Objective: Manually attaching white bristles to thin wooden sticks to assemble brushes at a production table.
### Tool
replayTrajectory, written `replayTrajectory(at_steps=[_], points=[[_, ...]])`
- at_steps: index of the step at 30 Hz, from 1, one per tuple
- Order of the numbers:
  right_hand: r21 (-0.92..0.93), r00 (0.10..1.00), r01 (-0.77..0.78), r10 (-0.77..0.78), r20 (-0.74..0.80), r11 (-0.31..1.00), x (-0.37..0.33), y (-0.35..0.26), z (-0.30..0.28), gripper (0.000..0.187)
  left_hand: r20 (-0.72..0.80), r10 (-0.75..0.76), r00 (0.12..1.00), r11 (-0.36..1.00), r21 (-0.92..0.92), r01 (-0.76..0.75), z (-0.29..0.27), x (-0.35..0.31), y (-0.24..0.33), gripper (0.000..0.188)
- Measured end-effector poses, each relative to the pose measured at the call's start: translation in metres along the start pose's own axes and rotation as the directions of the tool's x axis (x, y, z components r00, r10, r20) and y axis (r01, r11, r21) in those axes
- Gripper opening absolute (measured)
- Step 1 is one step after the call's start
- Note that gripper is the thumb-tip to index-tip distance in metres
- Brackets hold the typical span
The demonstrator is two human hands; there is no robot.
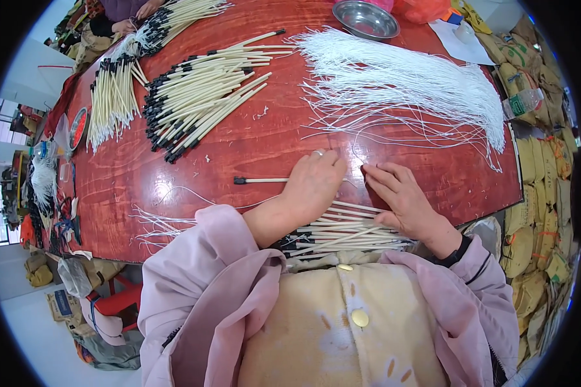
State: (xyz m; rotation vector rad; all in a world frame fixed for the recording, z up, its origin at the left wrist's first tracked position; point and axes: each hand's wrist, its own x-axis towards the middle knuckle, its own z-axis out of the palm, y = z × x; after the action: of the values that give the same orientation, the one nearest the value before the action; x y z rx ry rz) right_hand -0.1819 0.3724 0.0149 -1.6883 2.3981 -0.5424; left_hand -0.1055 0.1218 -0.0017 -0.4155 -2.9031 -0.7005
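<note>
My left hand (pixel 313 180), with a ring on one finger, is closed over a thin cream stick (pixel 268 180) on the red table; the stick's black end sticks out to the left. Its other end is hidden under the hand. My right hand (pixel 403 197) rests palm down just to the right, fingers stretched out and thumb apart. By its fingertips lies a small dark piece, and a thin white cord (pixel 355 145) curves down toward it. Below both hands, against my front, lies a bunch of cream sticks (pixel 342 229) with some black ends.
Beyond my hands lie a pile of black-ended sticks (pixel 200 97), another stick bundle (pixel 115 97) and a wide bundle of white cords (pixel 400 77). A metal bowl (pixel 366 19) stands at the far edge. Loose cords (pixel 161 226) lie left. Another person's hand (pixel 124 26) is far left.
</note>
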Motion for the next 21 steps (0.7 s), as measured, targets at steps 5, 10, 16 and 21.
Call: replayTrajectory(at_steps=[5,10,16,21], points=[[0.04,0.999,-0.007,0.008,-0.041,0.999,0.004,-0.01,0.014,0.086,-0.063,0.021,0.998,1.0,-0.011,-0.022,0.017,0.017,0.01,0.02],[-0.016,0.986,-0.094,0.091,-0.14,0.995,0.003,-0.01,0.009,0.085,-0.051,0.0,0.999,1.0,-0.001,0.0,0.011,0.015,0.011,0.017],[-0.057,0.998,-0.034,0.03,-0.063,0.998,-0.001,-0.008,0.001,0.085,-0.009,-0.054,0.999,0.998,0.014,0.054,0.01,0.012,0.005,0.018],[-0.04,1.0,-0.005,0.004,-0.03,0.999,0.003,-0.012,0.004,0.085,-0.046,-0.039,0.998,0.999,-0.012,0.039,0.012,0.011,0.006,0.018]])
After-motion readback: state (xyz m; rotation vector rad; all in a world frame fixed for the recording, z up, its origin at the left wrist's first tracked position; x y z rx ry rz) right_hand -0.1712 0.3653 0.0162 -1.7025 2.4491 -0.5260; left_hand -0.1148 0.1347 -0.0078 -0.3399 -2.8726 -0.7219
